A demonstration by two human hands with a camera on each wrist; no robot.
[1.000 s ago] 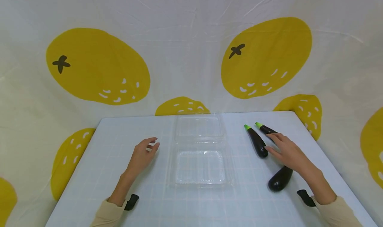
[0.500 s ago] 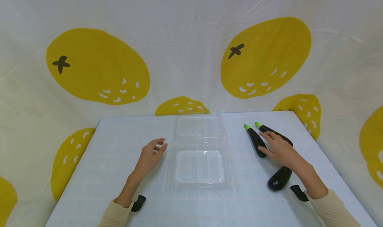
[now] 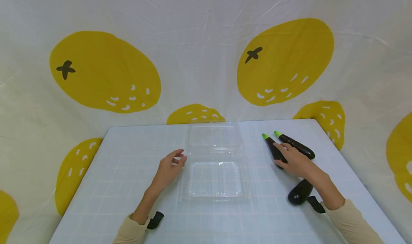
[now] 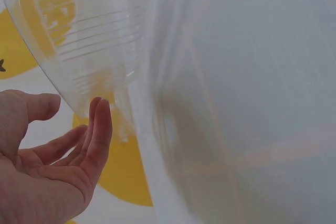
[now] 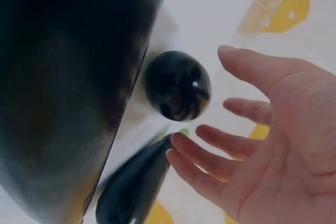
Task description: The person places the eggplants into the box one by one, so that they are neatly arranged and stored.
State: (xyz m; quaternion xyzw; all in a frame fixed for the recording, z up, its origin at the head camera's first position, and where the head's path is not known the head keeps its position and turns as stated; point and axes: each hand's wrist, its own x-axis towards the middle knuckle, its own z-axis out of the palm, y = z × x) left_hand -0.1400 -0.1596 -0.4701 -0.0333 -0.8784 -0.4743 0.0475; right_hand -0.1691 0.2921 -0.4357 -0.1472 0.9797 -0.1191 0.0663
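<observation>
My right hand [image 3: 294, 161] hovers over the left of three dark eggplants, fingers spread and partly covering this eggplant [image 3: 269, 144]. In the right wrist view its round blunt end [image 5: 178, 90] faces the thumb and fingers with a gap between. A second eggplant [image 3: 299, 147] lies just right of the hand, green stem end pointing to the back. Nearer the front, the third eggplant [image 3: 300, 193] is partly hidden by the right wrist. My left hand [image 3: 168, 169], loosely curved and holding nothing, is beside the left edge of an opened clear plastic clamshell container [image 3: 215, 199].
The container's lid [image 3: 214, 136] lies folded back toward the table's rear edge. A pale checked cloth covers the table [image 3: 128, 158]. Behind it hangs a white curtain [image 3: 196, 58] printed with yellow fruit. Black straps [image 3: 155, 220] show at both wrists.
My right hand has shifted left, from between the two rear eggplants to over the left one. My left hand has moved right, toward the container. The eggplants and container stay in place.
</observation>
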